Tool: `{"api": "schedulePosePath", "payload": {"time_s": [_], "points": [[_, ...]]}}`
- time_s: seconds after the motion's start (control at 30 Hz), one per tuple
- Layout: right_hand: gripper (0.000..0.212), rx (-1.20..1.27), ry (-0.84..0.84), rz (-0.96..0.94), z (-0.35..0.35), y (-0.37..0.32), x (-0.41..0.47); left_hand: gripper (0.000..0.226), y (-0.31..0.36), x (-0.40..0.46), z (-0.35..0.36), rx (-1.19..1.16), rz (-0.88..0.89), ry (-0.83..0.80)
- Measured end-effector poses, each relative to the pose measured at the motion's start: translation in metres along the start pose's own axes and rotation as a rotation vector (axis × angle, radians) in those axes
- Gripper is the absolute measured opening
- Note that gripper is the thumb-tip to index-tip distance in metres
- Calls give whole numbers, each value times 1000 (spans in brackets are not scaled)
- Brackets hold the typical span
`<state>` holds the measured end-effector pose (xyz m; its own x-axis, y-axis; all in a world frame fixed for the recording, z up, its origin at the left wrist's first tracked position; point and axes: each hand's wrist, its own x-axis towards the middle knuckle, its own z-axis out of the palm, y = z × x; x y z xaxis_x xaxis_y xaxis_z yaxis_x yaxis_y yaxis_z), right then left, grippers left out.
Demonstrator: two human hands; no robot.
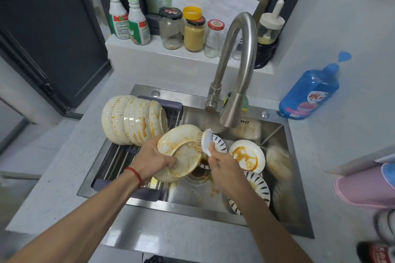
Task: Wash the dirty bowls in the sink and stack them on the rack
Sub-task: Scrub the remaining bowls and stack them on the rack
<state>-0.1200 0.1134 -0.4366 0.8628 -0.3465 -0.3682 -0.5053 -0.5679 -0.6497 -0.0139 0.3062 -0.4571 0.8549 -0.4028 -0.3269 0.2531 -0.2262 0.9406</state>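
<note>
Stainless steel sink (213, 195), set into a pale speckled counter (175, 239). Left hand (152, 159): grip curled round the rim of a cream ceramic bowl smeared with orange sauce (181, 151), held tilted over the basin near the drain (198, 174); a red string band (134, 174) circles the wrist. Right hand (222, 165): grip closed round the handle of a white plastic dish brush (206, 141), bristles touching the held bowl's upper right rim. Dark slatted rack (119, 162) laid across the sink's left side, bearing a row of cream ribbed bowls (132, 120) standing on edge, nested together and streaked with orange. In the basin to the right: one white bowl with an orange sauce pool (246, 156), and white bowls with dark leaf-pattern rims (259, 186), partly hidden by the right forearm. Brushed steel gooseneck tap (237, 66) arches over the basin, spray head pointing down behind the brush. Blue bottle of dish liquid (310, 92) stands on the counter right of the sink. White ledge (162, 49) behind the tap carries two green-capped spray bottles (126, 19), several glass jars (192, 32) and a lidded dispenser jar (269, 28).
</note>
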Motion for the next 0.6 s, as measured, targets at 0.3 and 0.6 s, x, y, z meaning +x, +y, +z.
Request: {"api": "schedulePosePath", "payload": {"time_s": [0.3, 0.6], "points": [[50, -111, -9, -58, 17, -41, 9, 61, -7, -7, -38, -29, 9, 18], [54, -441, 25, -150, 23, -78, 7, 56, -11, -19, -56, -55, -8, 74]]}}
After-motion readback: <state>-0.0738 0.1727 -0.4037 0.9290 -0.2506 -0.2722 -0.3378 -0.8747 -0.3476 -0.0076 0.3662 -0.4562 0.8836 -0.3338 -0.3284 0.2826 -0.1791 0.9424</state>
